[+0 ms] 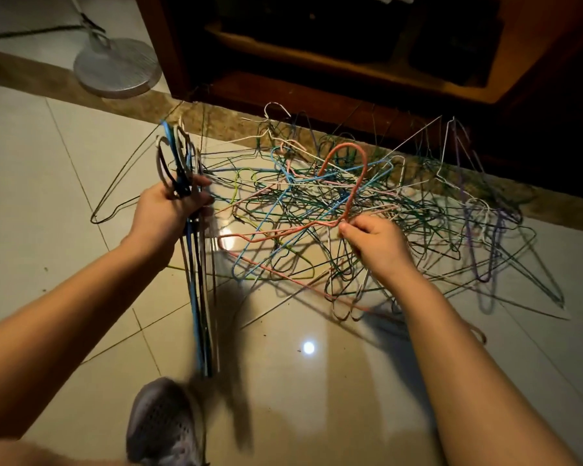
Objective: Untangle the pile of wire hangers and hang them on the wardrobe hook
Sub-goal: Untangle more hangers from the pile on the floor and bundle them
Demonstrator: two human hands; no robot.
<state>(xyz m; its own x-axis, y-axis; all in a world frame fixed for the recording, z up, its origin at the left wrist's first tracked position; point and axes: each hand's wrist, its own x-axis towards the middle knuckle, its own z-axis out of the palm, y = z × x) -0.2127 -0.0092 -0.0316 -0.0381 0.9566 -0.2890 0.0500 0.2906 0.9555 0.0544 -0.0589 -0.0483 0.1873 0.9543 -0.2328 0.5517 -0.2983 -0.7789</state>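
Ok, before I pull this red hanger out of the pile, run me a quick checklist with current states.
1. Right hand grip on the red hanger: ok, fingertips pinch it just below the hook.
2. Left hand grip on the bundle: ok, fingers curl round it near the hooks.
3. Red hanger free of the pile: not ok, other wires cross its shoulders and bottom bar.
4. Shoe clear of the pile: ok, it sits apart, under the bundle's lower ends.
5. Wardrobe hook located: cannot tell, only the lower part of the wardrobe shows.
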